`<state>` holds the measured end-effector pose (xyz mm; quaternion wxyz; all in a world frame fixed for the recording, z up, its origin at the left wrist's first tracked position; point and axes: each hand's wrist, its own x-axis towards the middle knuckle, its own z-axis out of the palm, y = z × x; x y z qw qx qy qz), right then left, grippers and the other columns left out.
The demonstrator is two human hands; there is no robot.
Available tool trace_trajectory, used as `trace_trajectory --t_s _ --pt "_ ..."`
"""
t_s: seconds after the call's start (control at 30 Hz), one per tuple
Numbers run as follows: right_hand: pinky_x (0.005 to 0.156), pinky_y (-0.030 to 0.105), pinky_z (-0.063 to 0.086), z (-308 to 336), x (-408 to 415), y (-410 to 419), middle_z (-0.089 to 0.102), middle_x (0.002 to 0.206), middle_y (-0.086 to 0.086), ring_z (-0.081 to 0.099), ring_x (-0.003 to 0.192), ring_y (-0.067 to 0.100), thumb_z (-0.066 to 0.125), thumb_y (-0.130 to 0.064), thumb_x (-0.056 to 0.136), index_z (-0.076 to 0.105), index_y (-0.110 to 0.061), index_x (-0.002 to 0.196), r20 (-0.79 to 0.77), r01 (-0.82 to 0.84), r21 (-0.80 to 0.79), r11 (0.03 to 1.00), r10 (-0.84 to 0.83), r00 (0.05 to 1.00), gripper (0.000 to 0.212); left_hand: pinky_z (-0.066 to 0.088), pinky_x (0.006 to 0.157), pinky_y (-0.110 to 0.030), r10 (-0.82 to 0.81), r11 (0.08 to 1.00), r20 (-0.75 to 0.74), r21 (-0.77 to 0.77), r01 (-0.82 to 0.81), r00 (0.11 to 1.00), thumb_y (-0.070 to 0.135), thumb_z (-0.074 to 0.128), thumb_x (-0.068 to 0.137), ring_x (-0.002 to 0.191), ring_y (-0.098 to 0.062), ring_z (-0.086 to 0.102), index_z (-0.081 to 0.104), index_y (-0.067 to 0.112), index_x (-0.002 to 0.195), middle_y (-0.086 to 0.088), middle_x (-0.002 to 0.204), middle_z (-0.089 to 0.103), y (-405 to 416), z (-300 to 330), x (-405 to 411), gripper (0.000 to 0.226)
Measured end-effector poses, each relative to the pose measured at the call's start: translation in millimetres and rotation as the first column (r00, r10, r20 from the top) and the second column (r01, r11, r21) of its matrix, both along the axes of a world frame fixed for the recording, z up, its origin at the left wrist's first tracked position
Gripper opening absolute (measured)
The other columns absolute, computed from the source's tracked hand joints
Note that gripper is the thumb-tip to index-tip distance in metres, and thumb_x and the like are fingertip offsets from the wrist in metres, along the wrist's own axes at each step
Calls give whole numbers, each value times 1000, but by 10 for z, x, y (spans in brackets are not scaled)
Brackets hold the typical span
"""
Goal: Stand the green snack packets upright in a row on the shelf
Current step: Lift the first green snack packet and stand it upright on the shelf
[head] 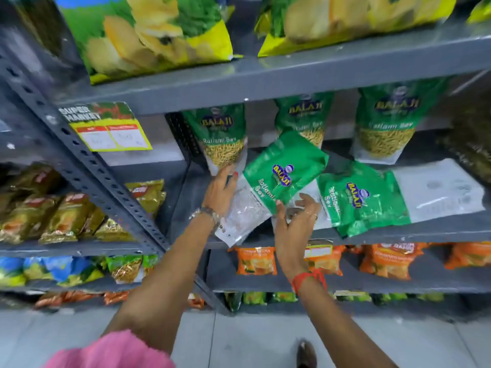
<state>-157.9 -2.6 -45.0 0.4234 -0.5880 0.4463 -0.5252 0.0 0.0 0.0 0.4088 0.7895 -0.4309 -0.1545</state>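
Observation:
Three green snack packets stand upright at the back of the grey shelf (438, 229): one at the left (221, 134), one in the middle (305, 115), one at the right (385, 123). A fourth green packet (281, 176) is tilted, back side facing me, held between both hands. My left hand (220, 192) grips its left edge; my right hand (297, 221) holds its lower right edge. Another green packet (366, 200) lies flat on the shelf to the right, with a white packet back (441, 189) beside it.
Large yellow-green chip bags (148, 35) fill the shelf above. Orange packets (385, 258) sit on the shelf below. Gold packets (53, 216) fill the left bay behind a perforated grey upright (87, 160). A yellow price tag (109, 128) hangs at the left.

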Motion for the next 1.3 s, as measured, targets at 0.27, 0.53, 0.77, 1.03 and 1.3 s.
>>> trace_trajectory --t_s 0.27,0.53,0.77,1.03,1.3 --pt "48 26 23 8 171 -290 30 54 -3 29 49 9 53 -33 91 29 -18 65 86 40 102 994 -49 995 38 41 92 -33 47 994 -469 110 5 882 4 48 90 71 -12 55 61 -10 103 -4 82 67 -904 -49 511 23" --pt "54 19 33 234 437 -398 46 55 0 37 54 -4 59 -19 88 48 -22 64 258 -71 38 997 58 964 27 50 63 -22 163 978 -556 -19 -209 815 -9 48 84 61 -13 61 65 4 77 14 46 65 -654 -56 808 22" --pt "64 22 42 481 789 -809 49 57 -9 46 54 -4 62 -11 85 47 -24 58 322 -200 80 977 165 932 34 35 47 -16 235 919 -550 -142 -367 801 9 50 90 61 -5 47 55 19 103 5 72 56 -188 140 1035 17" --pt "91 43 48 524 969 -1110 65 87 16 58 89 22 58 -14 88 64 -5 79 183 -264 138 954 238 954 14 48 89 -43 261 871 -708 -121 -477 656 8 47 92 94 -23 52 52 -2 121 -7 104 54 -131 157 1028 31" --pt "59 31 53 351 989 -1291 66 70 10 57 62 13 44 -18 95 59 -11 72 219 -360 269 893 307 926 29 55 81 -46 311 747 -627 -304 -591 715 10 63 82 77 -13 58 55 14 88 -14 91 62 -83 123 912 11"
